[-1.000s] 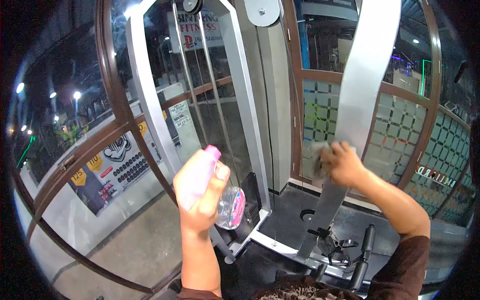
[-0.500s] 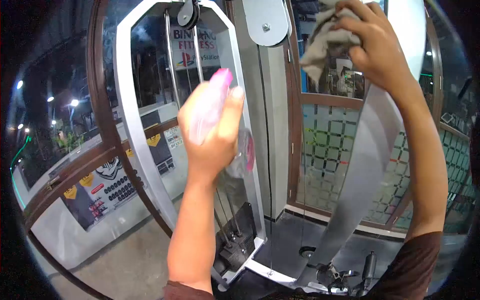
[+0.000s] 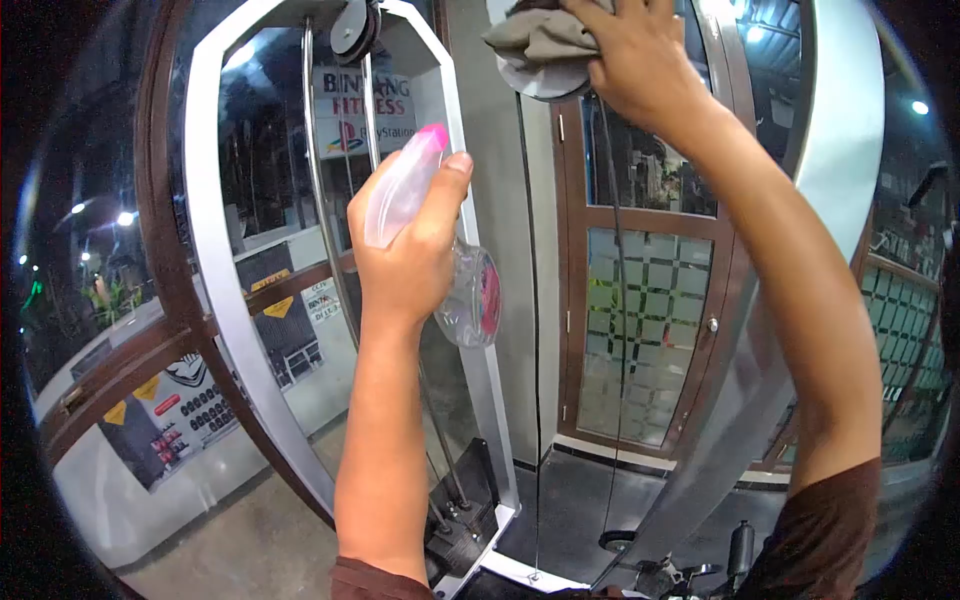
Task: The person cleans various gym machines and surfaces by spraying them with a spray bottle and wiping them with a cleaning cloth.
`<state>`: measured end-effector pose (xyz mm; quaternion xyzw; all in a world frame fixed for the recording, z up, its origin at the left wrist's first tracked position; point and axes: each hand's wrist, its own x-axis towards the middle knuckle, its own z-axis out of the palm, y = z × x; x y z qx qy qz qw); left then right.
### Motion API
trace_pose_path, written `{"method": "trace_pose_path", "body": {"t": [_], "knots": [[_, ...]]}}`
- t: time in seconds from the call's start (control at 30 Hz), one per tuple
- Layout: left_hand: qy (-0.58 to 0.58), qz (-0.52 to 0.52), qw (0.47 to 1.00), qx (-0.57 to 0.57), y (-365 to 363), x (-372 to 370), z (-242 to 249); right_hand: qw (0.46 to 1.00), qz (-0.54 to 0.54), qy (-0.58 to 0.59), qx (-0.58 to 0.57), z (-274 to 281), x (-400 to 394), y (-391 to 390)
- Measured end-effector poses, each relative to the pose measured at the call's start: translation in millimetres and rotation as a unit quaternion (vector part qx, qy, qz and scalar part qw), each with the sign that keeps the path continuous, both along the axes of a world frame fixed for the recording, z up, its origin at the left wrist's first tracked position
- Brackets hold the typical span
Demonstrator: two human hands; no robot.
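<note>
My left hand (image 3: pixel 408 230) is wrapped round the neck of a clear spray bottle (image 3: pixel 468 300) with a pink nozzle tip and a pink label, held upright in front of the machine's white frame. At the top, my right hand (image 3: pixel 645 60) presses a grey-beige cloth (image 3: pixel 545 42) against the round silver pulley cover (image 3: pixel 545 82). The cloth hides most of the cover. Some fingers of the right hand are spread over the cloth, and their tips are partly out of view.
A white machine frame (image 3: pixel 205 180) with a black pulley (image 3: pixel 352 32) and steel rods stands at the left. A wide silver beam (image 3: pixel 715 430) rises at the right. Cables hang down the middle. Behind is a brown-framed glass door (image 3: pixel 575 300).
My right hand and the cloth have moved left from beside the silver beam onto the pulley cover. My left hand still grips the bottle. The camera view has shifted slightly to the right.
</note>
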<state>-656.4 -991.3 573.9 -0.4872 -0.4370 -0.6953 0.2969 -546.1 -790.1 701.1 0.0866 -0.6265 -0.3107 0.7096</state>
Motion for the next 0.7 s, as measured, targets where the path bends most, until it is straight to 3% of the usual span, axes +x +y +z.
{"method": "trace_pose_path", "body": {"t": [0.23, 0.37, 0.53, 0.63, 0.7], "knots": [[-0.002, 0.017, 1.000, -0.019, -43.8, -31.7, -14.0, 0.990, -0.023, 0.043, -0.131, 49.8, -42.1, -15.0], [-0.011, 0.001, 1.000, 0.002, -61.8, -38.4, -18.4, 0.984, -0.123, 0.038, -0.121, 31.4, -59.9, -58.4], [0.011, 0.013, 1.000, -0.011, -78.3, -45.0, -21.9, 0.961, -0.274, -0.001, 0.043, -13.9, -90.1, -52.5], [0.026, 0.011, 0.999, -0.018, -83.9, -46.3, -25.4, 0.953, -0.287, -0.036, 0.089, -15.6, -88.0, -48.9], [0.026, 0.004, 0.999, -0.030, -90.4, -43.9, -27.2, 0.977, -0.198, -0.068, -0.034, 20.0, -84.9, -50.3]]}}
